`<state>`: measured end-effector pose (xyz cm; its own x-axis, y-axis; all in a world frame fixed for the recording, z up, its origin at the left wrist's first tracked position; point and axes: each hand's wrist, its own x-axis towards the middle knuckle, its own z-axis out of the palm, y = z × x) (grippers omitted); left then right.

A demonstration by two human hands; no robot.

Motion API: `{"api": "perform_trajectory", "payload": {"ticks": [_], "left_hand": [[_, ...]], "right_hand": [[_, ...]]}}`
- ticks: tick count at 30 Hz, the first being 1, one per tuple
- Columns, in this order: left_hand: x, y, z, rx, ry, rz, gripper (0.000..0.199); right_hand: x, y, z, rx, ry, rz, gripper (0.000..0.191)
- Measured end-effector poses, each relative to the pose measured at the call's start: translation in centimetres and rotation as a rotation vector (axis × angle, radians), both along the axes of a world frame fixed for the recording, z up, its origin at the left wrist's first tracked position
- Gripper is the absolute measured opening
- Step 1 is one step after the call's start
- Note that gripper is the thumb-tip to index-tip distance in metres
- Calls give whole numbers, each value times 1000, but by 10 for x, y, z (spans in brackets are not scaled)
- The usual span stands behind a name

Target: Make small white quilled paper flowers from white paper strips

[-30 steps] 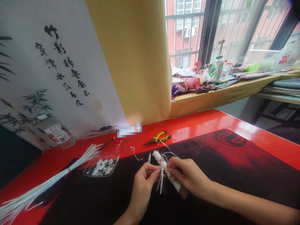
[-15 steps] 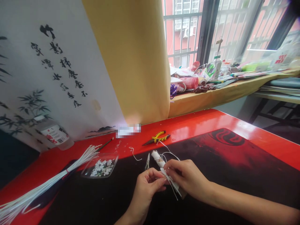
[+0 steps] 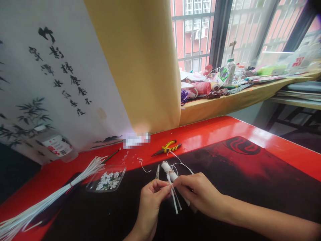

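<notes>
My left hand is closed in a pinch on white cord, with loose ends hanging below the fingertips. From the other side my right hand pinches the same cord, its fingertips almost meeting the left ones. A white thread-wrapped roll lies partly under my right hand, which hides its near end. Thin white thread loops out beside the roll. Just behind my left hand, small scissors rest on the dark mat, their handles covered by the fingers.
Yellow-handled pliers lie on the red table beyond the roll. To the left are a clear tray of white flower-shaped pieces, a bundle of white cords and a plastic bottle. The black mat extends beneath my hands.
My left hand has shifted slightly left. The cord ends have swung left and now hang more steeply, apart from the roll. My right hand has barely moved, still pinching.
</notes>
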<state>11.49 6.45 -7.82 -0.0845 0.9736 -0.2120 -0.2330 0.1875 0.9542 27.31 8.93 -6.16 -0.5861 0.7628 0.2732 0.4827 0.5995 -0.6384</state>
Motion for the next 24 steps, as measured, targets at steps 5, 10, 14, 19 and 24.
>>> {"api": "perform_trajectory", "payload": {"ticks": [5,10,14,19,24], "left_hand": [[-2,4,0,-18,27,-22,14],[-4,5,-1,15,87,-22,11],[-5,3,-1,47,134,-16,11],[-5,3,1,84,205,-19,10],[-6,2,3,137,298,-33,12]], "right_hand": [[3,4,0,86,-60,-26,23],[3,7,-2,95,-78,-20,23],[3,8,-3,98,-89,-10,23],[4,8,-3,100,-102,12,23],[5,7,-3,105,-114,35,23]]}}
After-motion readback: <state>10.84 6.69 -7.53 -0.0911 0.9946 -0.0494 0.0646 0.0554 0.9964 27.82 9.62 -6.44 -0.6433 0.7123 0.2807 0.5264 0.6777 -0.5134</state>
